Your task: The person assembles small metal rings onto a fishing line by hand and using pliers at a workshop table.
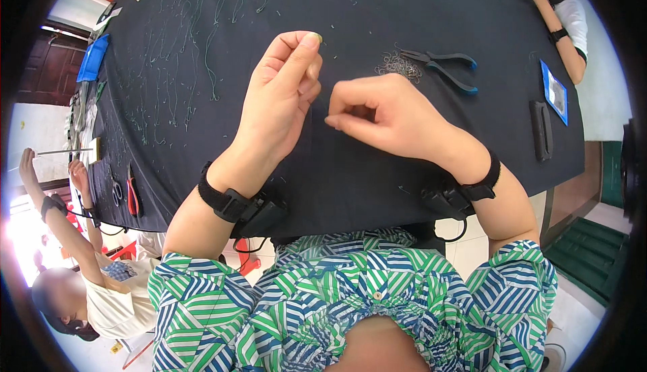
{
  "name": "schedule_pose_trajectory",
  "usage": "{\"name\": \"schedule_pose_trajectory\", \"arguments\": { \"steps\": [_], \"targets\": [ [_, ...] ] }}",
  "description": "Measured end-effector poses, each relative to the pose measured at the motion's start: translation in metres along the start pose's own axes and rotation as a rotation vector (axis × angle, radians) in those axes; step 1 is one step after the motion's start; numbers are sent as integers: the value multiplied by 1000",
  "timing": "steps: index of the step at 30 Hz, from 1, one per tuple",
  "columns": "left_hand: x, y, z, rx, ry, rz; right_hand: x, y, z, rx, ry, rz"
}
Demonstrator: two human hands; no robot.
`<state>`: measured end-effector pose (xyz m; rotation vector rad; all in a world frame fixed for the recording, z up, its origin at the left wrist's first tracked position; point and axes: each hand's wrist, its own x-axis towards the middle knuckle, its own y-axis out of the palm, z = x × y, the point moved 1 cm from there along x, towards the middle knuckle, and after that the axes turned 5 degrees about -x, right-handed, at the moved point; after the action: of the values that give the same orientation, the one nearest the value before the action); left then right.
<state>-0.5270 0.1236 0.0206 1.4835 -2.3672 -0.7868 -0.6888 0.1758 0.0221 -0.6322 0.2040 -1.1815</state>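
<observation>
My left hand (284,92) is raised over the black cloth, thumb and forefinger pressed together in a pinch. To its right, my right hand (391,112) is curled, with the thumb close to the bent fingers. Whatever either hand may hold is too small or too hidden to make out. Just beyond my right hand lies a pile of small bent metal wire pieces (400,67), hook-like in shape. The tips of blue-and-black pliers (445,67), with handles spread, reach the pile. Lengths of thin green line (213,69) with tiny pieces at their ends lie left of my left hand.
A black cloth (323,183) covers the table. On the right are a blue packet (554,92) and a dark oblong case (541,131). Red-handled pliers (132,193) and scissors (116,189) lie at the left edge. Other people sit at left and far right.
</observation>
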Motion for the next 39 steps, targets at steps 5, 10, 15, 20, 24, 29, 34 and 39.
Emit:
{"name": "schedule_pose_trajectory", "arguments": {
  "steps": [5,10,15,20,24,29,34,39],
  "targets": [
    [-1,2,-1,70,5,-30,0,4,2,-125,-108,78],
    [-1,8,3,99,71,-33,-2,5,-2,-177,-148,76],
    [-2,-1,-3,91,28,61,-3,-33,-4,-437,-61,-78],
    [3,2,0,172,-10,134,-38,-103,-40,-955,285,-267],
    [8,-9,0,238,-74,112,-38,-106,-36,-831,435,-103],
    [16,-13,-2,377,-92,121,-46,-105,-51,-820,264,-119],
    [14,-17,-2,455,-88,72,-26,-101,-38,-712,311,-151],
    [14,-16,-2,437,-63,82,-19,-83,-27,-363,91,-177]
  ]
}}
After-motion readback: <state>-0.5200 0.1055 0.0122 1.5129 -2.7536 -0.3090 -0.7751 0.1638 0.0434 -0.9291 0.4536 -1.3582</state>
